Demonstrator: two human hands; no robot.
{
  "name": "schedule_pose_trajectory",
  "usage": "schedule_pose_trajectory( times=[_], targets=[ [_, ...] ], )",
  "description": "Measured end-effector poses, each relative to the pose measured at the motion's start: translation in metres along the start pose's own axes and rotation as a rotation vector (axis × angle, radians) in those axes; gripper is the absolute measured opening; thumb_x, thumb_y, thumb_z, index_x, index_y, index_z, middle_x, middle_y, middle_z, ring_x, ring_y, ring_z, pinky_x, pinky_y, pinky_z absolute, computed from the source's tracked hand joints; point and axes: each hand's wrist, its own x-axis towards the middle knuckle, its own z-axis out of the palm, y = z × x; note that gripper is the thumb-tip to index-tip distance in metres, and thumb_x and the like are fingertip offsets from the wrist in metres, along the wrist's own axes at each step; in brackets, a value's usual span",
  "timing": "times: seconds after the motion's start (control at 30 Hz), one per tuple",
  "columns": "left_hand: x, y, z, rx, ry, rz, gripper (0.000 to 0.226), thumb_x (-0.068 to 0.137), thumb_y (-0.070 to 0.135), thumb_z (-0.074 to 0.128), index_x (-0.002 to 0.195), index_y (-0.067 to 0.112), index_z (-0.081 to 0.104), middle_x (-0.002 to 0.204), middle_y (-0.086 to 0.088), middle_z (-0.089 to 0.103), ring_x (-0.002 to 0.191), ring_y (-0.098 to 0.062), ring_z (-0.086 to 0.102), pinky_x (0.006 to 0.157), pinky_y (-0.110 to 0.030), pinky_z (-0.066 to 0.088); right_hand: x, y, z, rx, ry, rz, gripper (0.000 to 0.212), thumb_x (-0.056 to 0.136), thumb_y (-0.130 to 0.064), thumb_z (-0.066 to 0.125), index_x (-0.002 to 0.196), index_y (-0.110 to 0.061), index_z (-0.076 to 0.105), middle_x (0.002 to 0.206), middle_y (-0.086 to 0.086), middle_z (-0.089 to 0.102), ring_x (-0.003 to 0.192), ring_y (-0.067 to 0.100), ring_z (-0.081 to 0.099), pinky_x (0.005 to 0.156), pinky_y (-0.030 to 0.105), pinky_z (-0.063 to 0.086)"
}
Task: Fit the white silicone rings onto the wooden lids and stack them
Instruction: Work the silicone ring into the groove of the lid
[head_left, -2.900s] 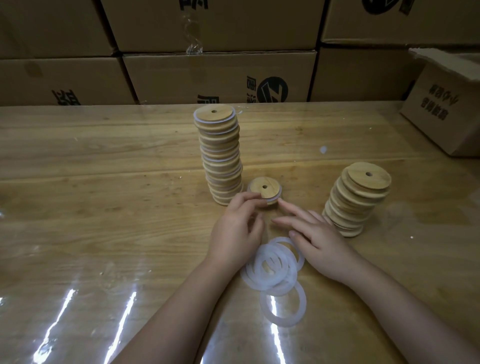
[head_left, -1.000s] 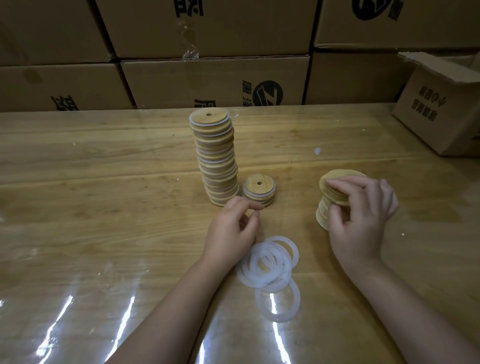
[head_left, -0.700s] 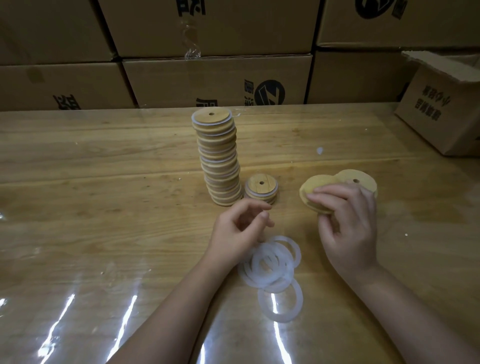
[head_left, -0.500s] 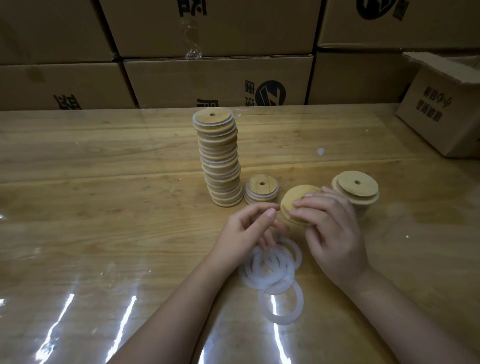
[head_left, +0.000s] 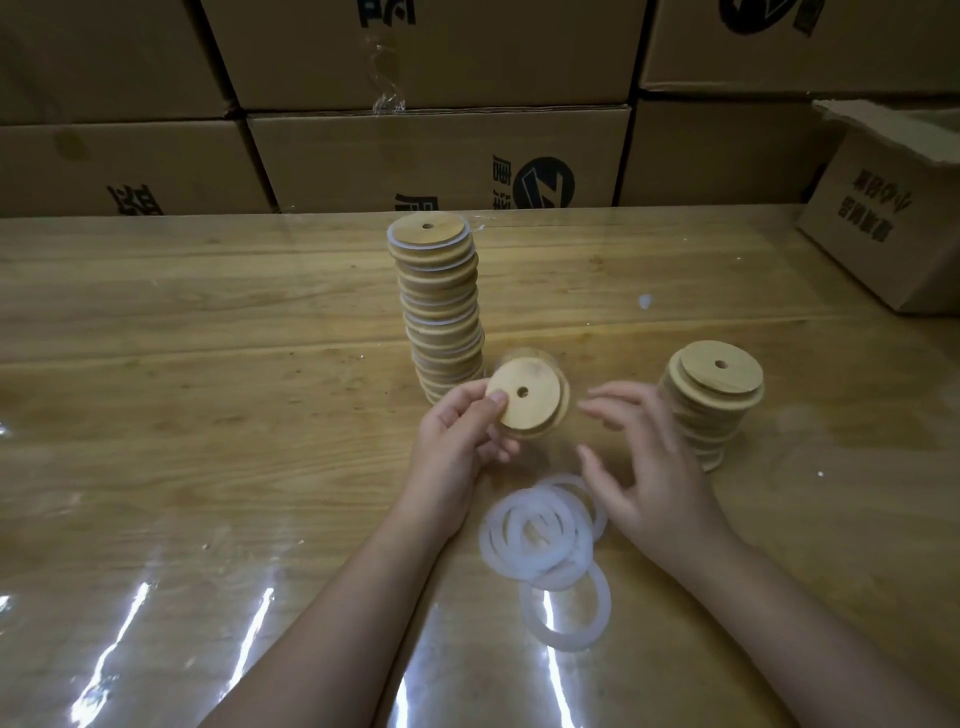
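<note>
A wooden lid (head_left: 535, 410) sits tilted just in front of the tall stack of ringed lids (head_left: 441, 312), pinched at its edge by the left hand (head_left: 457, 441). Right of that stack, the right hand (head_left: 644, 467) is spread loose, grasping nothing. White silicone rings (head_left: 540, 530) lie heaped on the tabletop (head_left: 208, 415), nearer than the stack.

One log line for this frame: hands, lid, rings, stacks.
left hand grips ringless wooden lid | right hand open beside white rings | tall ringed stack behind | bare-lid stack at right
</note>
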Motion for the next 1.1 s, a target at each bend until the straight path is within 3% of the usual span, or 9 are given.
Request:
schedule_pose_trajectory(
  times=[0.13, 0.23, 0.4, 0.5, 0.63, 0.77, 0.9, 0.97, 1.1],
  targets=[
    [0.002, 0.000, -0.002, -0.011, 0.119, 0.034, 0.010, 0.088, 0.014, 0.057, 0.095, 0.010, 0.063, 0.058, -0.002, 0.062, 0.048, -0.012, 0.058, 0.046, -0.018, 0.046, -0.004, -0.001, 0.005, 0.111, -0.396, 0.070, 0.038, 0.084, -0.043, 0.056, 0.112, -0.018, 0.061, 0.111, -0.007, 0.048, 0.106, 0.003, 0.045, 0.091, 0.020, 0.037],
    [0.003, 0.000, -0.002, -0.025, 0.141, 0.033, 0.010, 0.089, 0.014, 0.057, 0.095, 0.010, 0.063, 0.058, -0.004, 0.060, 0.049, -0.012, 0.059, 0.047, -0.018, 0.046, -0.006, 0.002, 0.010, 0.046, -0.540, 0.030, 0.040, 0.081, -0.053, 0.056, 0.110, -0.026, 0.062, 0.110, -0.016, 0.045, 0.105, -0.001, 0.039, 0.094, 0.022, 0.034],
    [0.002, 0.000, 0.000, -0.016, 0.122, 0.035, 0.009, 0.088, 0.014, 0.057, 0.095, 0.010, 0.063, 0.059, -0.002, 0.063, 0.049, -0.012, 0.059, 0.047, -0.018, 0.047, -0.004, 0.004, 0.010, 0.135, -0.393, 0.022, 0.007, 0.083, -0.020, 0.068, 0.089, -0.017, 0.066, 0.099, -0.008, 0.055, 0.095, 0.006, 0.050, 0.083, 0.026, 0.042],
    [0.001, 0.000, 0.001, 0.027, 0.135, 0.064, 0.008, 0.089, 0.012, 0.057, 0.096, 0.013, 0.062, 0.062, 0.001, 0.064, 0.051, -0.011, 0.059, 0.048, -0.018, 0.047, -0.003, 0.007, 0.009, 0.189, -0.271, 0.084, 0.006, 0.081, -0.010, 0.069, 0.084, -0.014, 0.066, 0.092, -0.005, 0.056, 0.085, 0.010, 0.056, 0.074, 0.026, 0.046],
    [-0.003, -0.002, 0.006, 0.236, 0.101, 0.157, 0.020, 0.088, 0.006, 0.061, 0.106, 0.014, 0.063, 0.076, 0.006, 0.065, 0.065, -0.011, 0.056, 0.053, -0.019, 0.049, -0.002, 0.009, 0.007, 0.304, -0.163, 0.187, 0.005, 0.083, -0.013, 0.064, 0.085, -0.017, 0.065, 0.083, -0.006, 0.057, 0.069, 0.011, 0.054, 0.064, 0.020, 0.043],
    [-0.006, -0.005, 0.009, 0.472, 0.036, 0.220, 0.024, 0.084, 0.006, 0.066, 0.105, 0.018, 0.066, 0.088, 0.001, 0.064, 0.073, -0.014, 0.054, 0.069, -0.026, 0.049, -0.001, 0.005, 0.006, 0.421, -0.065, 0.203, 0.005, 0.083, -0.015, 0.062, 0.084, -0.018, 0.065, 0.082, -0.008, 0.059, 0.074, 0.011, 0.056, 0.065, 0.022, 0.044],
    [-0.008, -0.005, 0.009, 0.615, -0.027, 0.258, 0.025, 0.082, 0.011, 0.070, 0.106, 0.017, 0.069, 0.096, -0.002, 0.066, 0.071, -0.008, 0.053, 0.071, -0.025, 0.047, 0.002, 0.006, 0.004, 0.386, 0.100, 0.189, 0.001, 0.081, -0.014, 0.065, 0.081, -0.014, 0.065, 0.084, -0.003, 0.057, 0.082, 0.019, 0.056, 0.070, 0.026, 0.045],
    [-0.008, -0.006, 0.009, 0.630, -0.052, 0.264, 0.025, 0.082, 0.011, 0.070, 0.107, 0.018, 0.069, 0.096, -0.001, 0.066, 0.070, -0.006, 0.053, 0.071, -0.026, 0.048, 0.003, 0.008, 0.003, 0.377, 0.145, 0.211, 0.002, 0.082, -0.014, 0.066, 0.081, -0.013, 0.065, 0.085, -0.002, 0.056, 0.083, 0.016, 0.056, 0.070, 0.022, 0.044],
    [-0.008, -0.009, 0.009, 0.694, -0.094, 0.331, 0.030, 0.081, 0.013, 0.071, 0.105, 0.031, 0.067, 0.084, 0.012, 0.059, 0.066, 0.001, 0.049, 0.069, -0.012, 0.041, 0.002, 0.009, 0.005, 0.424, 0.158, 0.250, 0.005, 0.083, -0.016, 0.067, 0.080, -0.017, 0.063, 0.086, -0.001, 0.056, 0.082, 0.010, 0.055, 0.068, 0.018, 0.044]
  ],
)
